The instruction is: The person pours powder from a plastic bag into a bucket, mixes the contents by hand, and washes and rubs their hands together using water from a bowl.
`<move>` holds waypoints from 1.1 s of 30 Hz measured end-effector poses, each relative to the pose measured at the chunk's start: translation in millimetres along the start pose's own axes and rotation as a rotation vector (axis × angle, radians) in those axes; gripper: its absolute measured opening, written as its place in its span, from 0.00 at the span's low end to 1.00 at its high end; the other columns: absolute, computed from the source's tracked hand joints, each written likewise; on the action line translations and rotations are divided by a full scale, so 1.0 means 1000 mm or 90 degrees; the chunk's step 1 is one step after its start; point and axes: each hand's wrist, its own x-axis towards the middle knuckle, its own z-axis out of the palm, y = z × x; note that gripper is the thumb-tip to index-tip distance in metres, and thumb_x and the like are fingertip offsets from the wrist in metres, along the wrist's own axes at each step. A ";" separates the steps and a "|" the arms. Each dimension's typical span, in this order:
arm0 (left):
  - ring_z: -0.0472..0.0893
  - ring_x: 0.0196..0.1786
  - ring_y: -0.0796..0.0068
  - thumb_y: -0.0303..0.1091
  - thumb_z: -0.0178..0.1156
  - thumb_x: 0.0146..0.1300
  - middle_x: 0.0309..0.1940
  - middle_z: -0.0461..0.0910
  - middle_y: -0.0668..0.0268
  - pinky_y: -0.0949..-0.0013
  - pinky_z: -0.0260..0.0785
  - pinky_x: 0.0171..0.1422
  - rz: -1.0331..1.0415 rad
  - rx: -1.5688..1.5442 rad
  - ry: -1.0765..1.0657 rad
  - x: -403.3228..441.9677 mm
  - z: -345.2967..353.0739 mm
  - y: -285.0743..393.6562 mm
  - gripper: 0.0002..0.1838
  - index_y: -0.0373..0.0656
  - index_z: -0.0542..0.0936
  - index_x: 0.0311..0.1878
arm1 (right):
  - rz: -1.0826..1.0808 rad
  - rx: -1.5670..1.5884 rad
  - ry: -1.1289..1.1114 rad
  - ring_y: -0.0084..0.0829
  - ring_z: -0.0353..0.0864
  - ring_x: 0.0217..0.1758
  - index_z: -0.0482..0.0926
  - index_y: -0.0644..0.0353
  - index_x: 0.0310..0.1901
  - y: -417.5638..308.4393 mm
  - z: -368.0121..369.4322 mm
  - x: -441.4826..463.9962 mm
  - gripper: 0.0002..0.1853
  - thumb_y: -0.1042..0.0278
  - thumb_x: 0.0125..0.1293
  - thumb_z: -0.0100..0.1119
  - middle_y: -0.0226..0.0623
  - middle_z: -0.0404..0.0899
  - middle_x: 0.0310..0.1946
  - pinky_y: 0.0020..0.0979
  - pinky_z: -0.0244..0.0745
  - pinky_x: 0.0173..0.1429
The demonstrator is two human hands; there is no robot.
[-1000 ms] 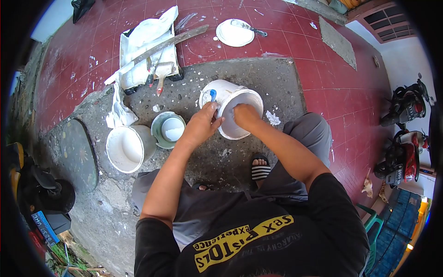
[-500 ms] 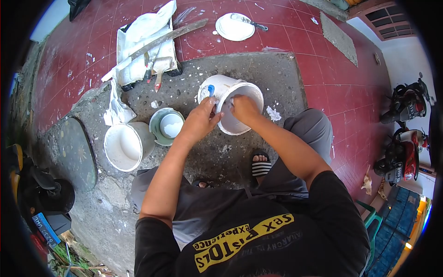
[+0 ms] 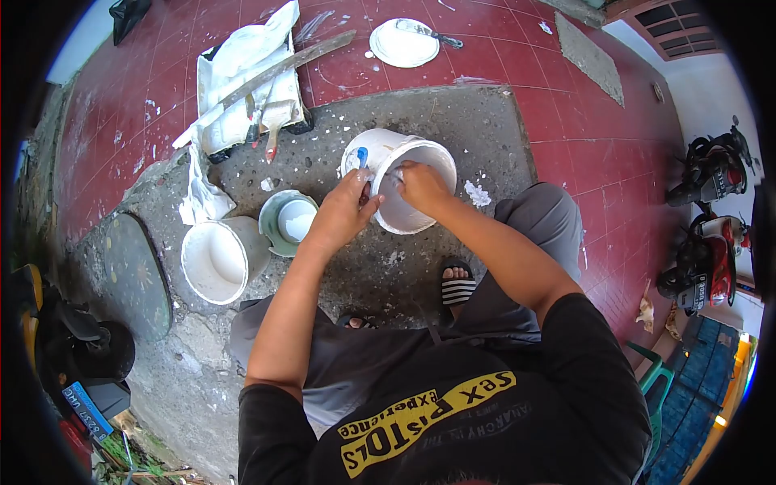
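Observation:
A white bucket [image 3: 411, 218] lies tipped toward me on the rough concrete, its inside coated with a pale film. My left hand [image 3: 347, 212] grips its left rim, thumb and fingers around the edge by a blue mark. Inside the mouth, my right hand [image 3: 423, 189] has its fingers curled against the left inner wall; a whitish bit shows near the fingertips, but what they hold is hidden. To the left stand a second white bucket [image 3: 242, 229] and a smaller grey-green pail [image 3: 275, 234] with white stuff in it.
A paint-smeared tray [image 3: 214, 77] carries a wooden batten [image 3: 303, 58] and a paintbrush [image 3: 277, 121]. A scraper [image 3: 443, 38] rests on a round white lid [image 3: 396, 52]. White flakes [image 3: 478, 194] dot the concrete. Motorbikes [image 3: 702, 263] stand at the right.
My right hand has shifted slightly up and left inside the bucket, showing more knuckle. My left hand keeps its place on the rim. The whole view has drifted a little.

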 end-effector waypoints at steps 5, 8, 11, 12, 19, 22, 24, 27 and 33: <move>0.74 0.33 0.62 0.33 0.65 0.61 0.32 0.72 0.57 0.62 0.69 0.40 -0.035 -0.023 0.008 0.003 -0.001 0.000 0.17 0.36 0.71 0.47 | -0.029 -0.046 -0.114 0.47 0.83 0.42 0.83 0.62 0.37 -0.002 0.007 -0.007 0.10 0.68 0.57 0.58 0.46 0.82 0.39 0.43 0.77 0.48; 0.74 0.32 0.62 0.34 0.64 0.61 0.32 0.72 0.57 0.62 0.69 0.40 -0.038 -0.022 0.004 0.002 -0.001 0.000 0.16 0.36 0.70 0.46 | 0.005 -0.102 -0.094 0.47 0.83 0.41 0.83 0.62 0.34 0.005 0.006 -0.006 0.09 0.69 0.57 0.57 0.46 0.82 0.37 0.43 0.78 0.47; 0.73 0.32 0.62 0.34 0.64 0.61 0.32 0.72 0.57 0.62 0.68 0.40 -0.030 -0.010 0.003 0.002 -0.001 0.000 0.16 0.36 0.70 0.45 | 0.037 -0.131 -0.010 0.47 0.83 0.40 0.83 0.63 0.33 0.007 -0.004 -0.002 0.08 0.71 0.56 0.56 0.48 0.82 0.36 0.43 0.78 0.46; 0.73 0.32 0.62 0.33 0.64 0.61 0.32 0.72 0.57 0.62 0.68 0.40 -0.022 -0.005 0.001 0.002 -0.001 0.000 0.16 0.36 0.70 0.45 | 0.051 -0.147 0.013 0.48 0.83 0.40 0.83 0.64 0.33 0.007 -0.006 -0.002 0.08 0.72 0.56 0.55 0.49 0.82 0.35 0.43 0.78 0.45; 0.73 0.32 0.61 0.33 0.65 0.61 0.31 0.72 0.57 0.62 0.69 0.40 -0.006 0.009 0.002 0.003 0.000 -0.002 0.16 0.37 0.71 0.46 | -0.040 -0.069 -0.090 0.47 0.84 0.39 0.83 0.64 0.33 0.001 0.007 -0.006 0.09 0.72 0.55 0.55 0.50 0.82 0.35 0.44 0.78 0.45; 0.74 0.32 0.60 0.33 0.64 0.61 0.31 0.72 0.56 0.62 0.69 0.40 -0.022 -0.001 -0.012 0.001 -0.001 -0.002 0.16 0.37 0.71 0.46 | -0.027 -0.022 0.058 0.47 0.84 0.40 0.83 0.64 0.34 0.003 -0.003 0.000 0.09 0.72 0.55 0.55 0.51 0.82 0.37 0.44 0.78 0.46; 0.78 0.34 0.55 0.34 0.64 0.61 0.34 0.74 0.53 0.59 0.71 0.40 -0.023 0.012 -0.015 0.001 -0.003 -0.001 0.18 0.36 0.71 0.48 | 0.094 -0.166 -0.059 0.46 0.84 0.40 0.83 0.63 0.35 0.005 -0.012 0.002 0.09 0.72 0.56 0.55 0.50 0.82 0.38 0.43 0.78 0.48; 0.77 0.34 0.54 0.33 0.63 0.61 0.34 0.74 0.53 0.58 0.71 0.41 0.002 0.017 -0.001 0.001 -0.002 -0.002 0.17 0.36 0.71 0.49 | 0.029 -0.160 -0.148 0.45 0.84 0.40 0.84 0.62 0.34 0.005 0.003 -0.005 0.08 0.71 0.57 0.56 0.49 0.83 0.36 0.42 0.79 0.45; 0.75 0.33 0.59 0.33 0.64 0.61 0.32 0.73 0.55 0.62 0.69 0.41 -0.003 -0.006 0.003 0.000 0.000 -0.006 0.18 0.37 0.71 0.49 | 0.094 -0.136 -0.032 0.47 0.84 0.41 0.84 0.62 0.35 -0.002 -0.012 0.001 0.10 0.71 0.57 0.54 0.49 0.83 0.39 0.43 0.78 0.46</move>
